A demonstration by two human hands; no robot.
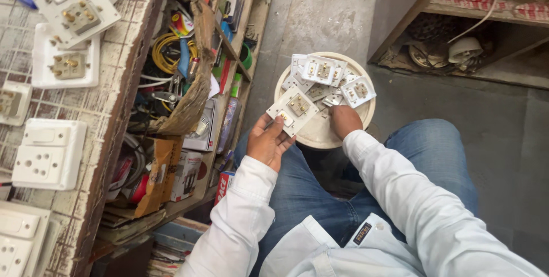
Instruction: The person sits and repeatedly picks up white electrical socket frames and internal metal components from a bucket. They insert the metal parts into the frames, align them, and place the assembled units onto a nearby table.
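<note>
My left hand [267,141] holds a white switch-socket plate [293,110] with its brass back side up, just over the near rim of a round white bucket [311,134] on the floor. Several more white plates [326,74] lie piled in the bucket. My right hand [345,120] reaches down into the bucket among them; what its fingers grip is hidden. Both arms wear white sleeves, and my knees in blue jeans frame the bucket.
A worn wooden counter [123,76] at the left carries several white socket plates [48,154]. Shelves below it are crammed with boxes, a yellow cable coil [166,48] and tools. A wooden rack [457,14] stands at the upper right on the grey floor.
</note>
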